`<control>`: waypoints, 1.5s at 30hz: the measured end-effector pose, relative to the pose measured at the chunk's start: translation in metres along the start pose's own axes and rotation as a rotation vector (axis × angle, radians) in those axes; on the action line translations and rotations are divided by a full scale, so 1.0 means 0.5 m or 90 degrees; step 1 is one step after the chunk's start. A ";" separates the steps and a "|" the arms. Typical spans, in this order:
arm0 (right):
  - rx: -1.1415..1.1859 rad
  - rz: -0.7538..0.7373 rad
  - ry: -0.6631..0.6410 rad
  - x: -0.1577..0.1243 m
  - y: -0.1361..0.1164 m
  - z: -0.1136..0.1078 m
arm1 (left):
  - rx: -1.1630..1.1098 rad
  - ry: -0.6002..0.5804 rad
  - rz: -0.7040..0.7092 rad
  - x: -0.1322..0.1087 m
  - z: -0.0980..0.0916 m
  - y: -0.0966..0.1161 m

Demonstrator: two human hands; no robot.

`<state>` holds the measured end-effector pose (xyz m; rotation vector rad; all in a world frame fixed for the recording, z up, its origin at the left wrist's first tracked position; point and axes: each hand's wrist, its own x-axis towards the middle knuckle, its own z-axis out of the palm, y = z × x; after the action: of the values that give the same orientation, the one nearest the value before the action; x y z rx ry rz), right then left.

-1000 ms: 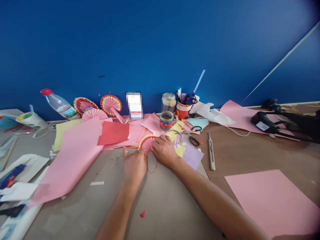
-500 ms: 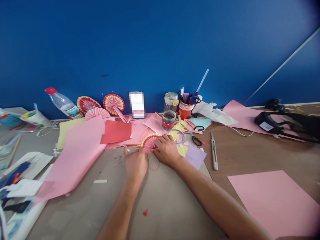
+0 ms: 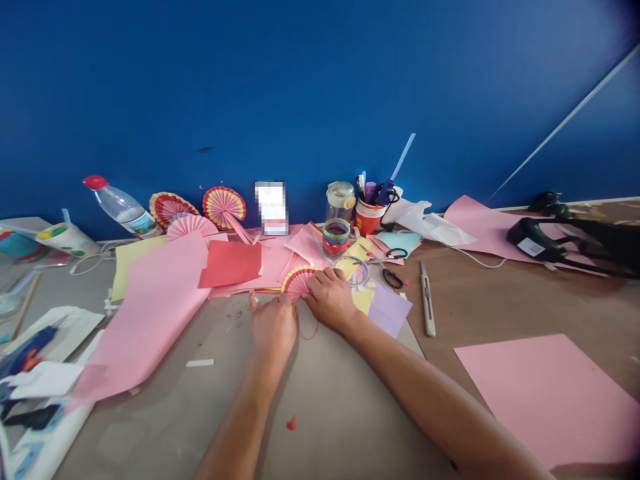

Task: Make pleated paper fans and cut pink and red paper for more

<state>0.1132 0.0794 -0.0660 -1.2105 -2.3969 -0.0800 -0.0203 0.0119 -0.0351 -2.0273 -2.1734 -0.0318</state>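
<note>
Both my hands meet at a small pleated paper fan (image 3: 297, 281), pink with a yellow and red rim, lying on the table's middle. My left hand (image 3: 273, 327) pinches its lower left edge with the fingers closed. My right hand (image 3: 330, 299) presses and grips the fan's right side, fingers curled over it. A thin red thread (image 3: 310, 332) loops on the table just below the fan, between my hands.
Large pink sheets (image 3: 150, 313) and a red sheet (image 3: 230, 263) lie left; another pink sheet (image 3: 550, 393) near right. Finished fans (image 3: 223, 207), a bottle (image 3: 123, 207), jar (image 3: 339, 200), tape rolls (image 3: 336, 239), pen cup (image 3: 369, 215), scissors (image 3: 393, 277) and a utility knife (image 3: 427, 300) line the back.
My hands stay on the fan with almost no movement; only the head camera shifted slightly.
</note>
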 end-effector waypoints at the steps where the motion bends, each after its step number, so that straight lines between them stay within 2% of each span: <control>1: -0.002 -0.002 0.004 -0.001 -0.001 0.001 | -0.001 0.000 -0.002 0.000 0.000 0.000; 6: -0.013 -0.023 0.023 -0.002 0.000 0.006 | -0.033 -0.001 -0.018 -0.005 -0.003 -0.007; 12: -0.011 -0.083 0.035 0.000 0.007 0.002 | -0.088 -0.042 -0.055 -0.006 0.000 -0.029; 16: -0.001 -0.083 0.037 0.000 0.009 0.001 | -0.103 -0.058 -0.079 -0.002 0.009 -0.035; 21: 0.019 -0.070 0.031 0.000 0.010 0.001 | -0.118 -0.038 -0.110 0.002 0.017 -0.041; 24: 0.032 -0.059 0.030 0.001 0.011 0.000 | -0.140 -0.024 -0.088 -0.001 0.009 -0.050; 28: 0.043 -0.047 0.028 0.002 0.013 0.001 | -0.221 0.066 -0.050 -0.004 -0.014 -0.060; 29: 0.045 -0.048 0.027 0.002 0.014 0.001 | -0.242 0.069 -0.023 -0.005 -0.017 -0.060; 32: 0.038 -0.043 0.025 0.003 0.014 0.004 | -0.248 0.003 0.052 -0.002 -0.013 -0.056; 34: 0.032 -0.037 0.024 0.004 0.015 0.006 | -0.205 -0.037 0.064 0.000 -0.003 -0.052; 39: 0.059 -0.043 0.012 0.004 0.022 0.003 | -0.127 -0.032 0.051 0.007 0.016 -0.052; 45: 0.095 -0.025 -0.010 0.005 0.027 -0.007 | -0.102 -0.032 0.056 0.004 0.013 -0.050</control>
<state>0.1236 0.0888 -0.0638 -1.0992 -2.3932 0.0956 -0.0459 0.0128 -0.0386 -2.2315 -2.1725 -0.1495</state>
